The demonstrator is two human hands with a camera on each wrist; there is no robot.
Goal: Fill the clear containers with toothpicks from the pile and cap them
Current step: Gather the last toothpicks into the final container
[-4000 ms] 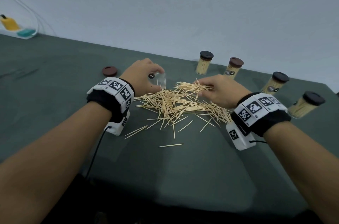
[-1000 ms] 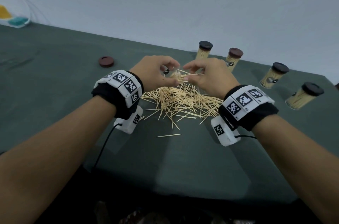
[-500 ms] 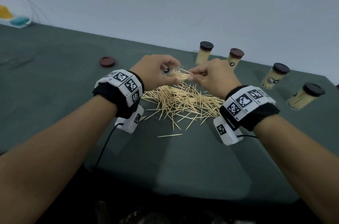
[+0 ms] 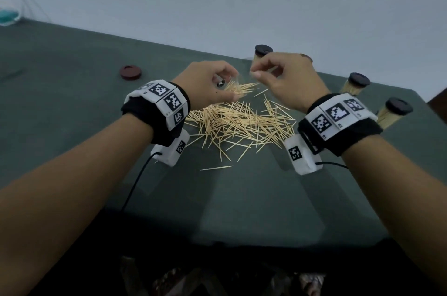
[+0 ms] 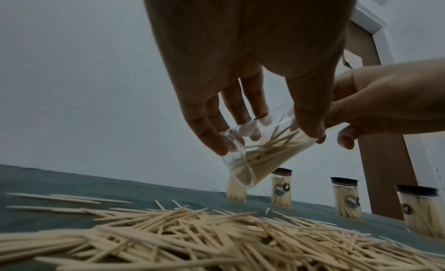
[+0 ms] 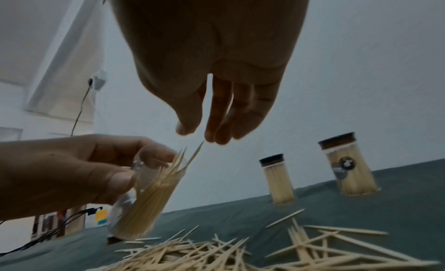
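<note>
The left hand (image 4: 208, 85) grips a tilted clear jar (image 6: 144, 195), partly filled with toothpicks, above the pile (image 4: 239, 123) on the green table (image 4: 72, 102). The right hand (image 4: 285, 82), fingers loosely bunched and apparently holding nothing, hovers just beside the jar's mouth. A loose brown cap (image 4: 130, 72) lies well left; capped full jars (image 5: 281, 187) stand behind.

Counts on the green table (image 4: 72, 102)

Four capped containers (image 5: 281, 187) of toothpicks stood from 12 toward 3 o'clock; one open clear container (image 6: 147, 195) was held above the pile (image 4: 237, 123), which was one loose heap too many to count; one spare lid (image 4: 130, 72) lay at 10 o'clock; two hands.
</note>
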